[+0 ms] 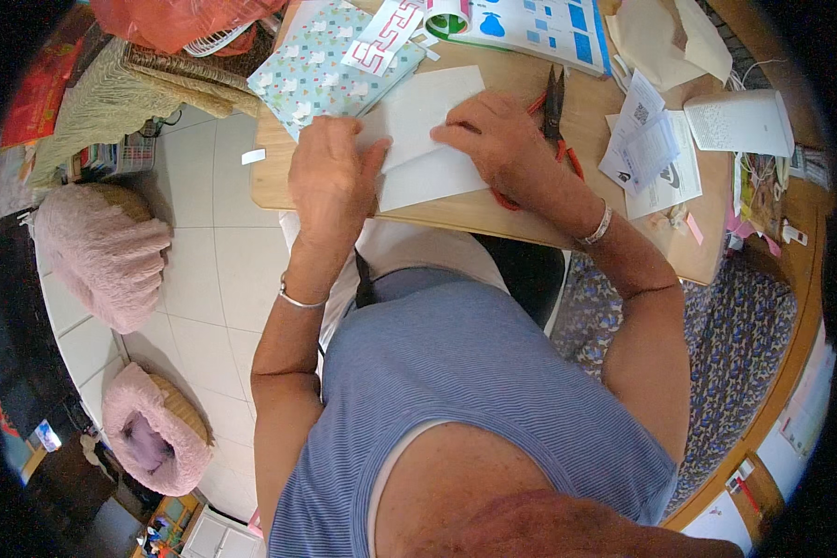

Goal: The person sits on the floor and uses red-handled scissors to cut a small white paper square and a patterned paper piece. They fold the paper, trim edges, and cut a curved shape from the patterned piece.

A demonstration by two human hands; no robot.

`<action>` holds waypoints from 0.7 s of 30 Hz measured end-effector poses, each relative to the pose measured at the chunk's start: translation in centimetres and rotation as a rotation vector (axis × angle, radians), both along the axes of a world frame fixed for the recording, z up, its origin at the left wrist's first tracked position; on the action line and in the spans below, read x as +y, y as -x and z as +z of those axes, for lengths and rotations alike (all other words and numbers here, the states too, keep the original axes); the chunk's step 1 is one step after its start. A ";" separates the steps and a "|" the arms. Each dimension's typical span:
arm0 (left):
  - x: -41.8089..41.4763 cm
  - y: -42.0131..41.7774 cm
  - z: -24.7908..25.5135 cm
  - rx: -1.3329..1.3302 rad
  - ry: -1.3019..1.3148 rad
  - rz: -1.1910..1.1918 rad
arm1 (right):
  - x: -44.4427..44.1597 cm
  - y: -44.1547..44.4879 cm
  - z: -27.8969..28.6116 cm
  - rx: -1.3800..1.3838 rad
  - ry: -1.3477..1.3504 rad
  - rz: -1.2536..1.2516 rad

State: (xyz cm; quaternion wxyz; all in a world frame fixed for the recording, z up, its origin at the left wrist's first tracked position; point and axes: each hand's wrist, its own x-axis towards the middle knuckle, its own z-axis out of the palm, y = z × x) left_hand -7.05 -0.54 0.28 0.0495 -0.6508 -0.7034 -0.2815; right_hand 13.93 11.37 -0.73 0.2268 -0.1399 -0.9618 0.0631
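Note:
A sheet of white paper (432, 178) lies on the wooden table, with a crease or overlapping edge slanting across it. My left hand (335, 174) is at its left side, thumb over the paper and fingers curled at its edge. On the right part, my right hand (495, 139) touches the paper near the crease with bent fingers; whether it pinches the paper is hidden. Beside the right hand lies a black-jawed, red-handled hand tool (552, 104), its jaws apart. A red loop, perhaps a scissors handle (506, 201), shows under my right forearm.
A patterned blue-green folder or book (314, 66) carries a paper strip with red lines (383, 38). Behind are an open printed book (551, 31) and a paper roll (448, 17). Printed slips (662, 150) and a white container (739, 122) stand right. The table edge (453, 224) is close to my body.

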 end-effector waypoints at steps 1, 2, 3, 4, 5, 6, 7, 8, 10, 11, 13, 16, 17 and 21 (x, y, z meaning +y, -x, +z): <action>0.2 0.3 -0.2 0.107 -0.063 -0.083 | -0.2 0.0 0.0 -0.024 0.017 0.019; 0.5 0.4 -0.1 0.163 -0.063 -0.141 | -0.4 -0.1 0.0 -0.048 0.034 0.038; 0.9 0.6 0.1 0.218 -0.065 -0.199 | -0.5 -0.2 0.2 -0.059 0.016 0.044; 1.0 0.7 0.4 0.273 -0.066 -0.258 | -0.5 -0.4 0.5 -0.070 -0.002 0.049; 1.1 0.6 0.7 0.287 -0.010 -0.340 | -0.5 -0.6 0.7 -0.081 -0.021 0.055; 1.2 0.3 0.9 0.301 0.044 -0.425 | -0.6 -0.8 0.9 -0.095 -0.033 0.054; 1.2 0.1 1.1 0.316 0.099 -0.509 | -0.7 -1.0 1.0 -0.110 -0.045 0.054; 0.9 0.0 1.2 0.353 0.153 -0.504 | -0.8 -1.1 1.1 -0.124 -0.058 0.053; 0.4 -0.5 1.3 0.425 0.251 -0.510 | -0.8 -1.6 1.0 -0.136 -0.062 0.062; 0.1 -0.8 1.1 0.490 0.215 -0.508 | -0.8 -1.8 0.9 -0.142 -0.065 0.068; -0.7 -1.3 0.6 0.621 0.150 -0.495 | -0.7 -2.1 1.0 -0.149 -0.088 0.061; -1.5 -2.0 0.6 0.733 0.264 -0.431 | -1.0 -2.5 1.4 -0.175 -0.092 0.037; -1.7 -2.1 0.5 0.759 0.271 -0.405 | -1.1 -2.7 1.5 -0.186 -0.088 0.029; -2.8 -2.1 0.4 0.805 0.387 -0.362 | -1.2 -3.5 1.2 -0.160 -0.094 -0.011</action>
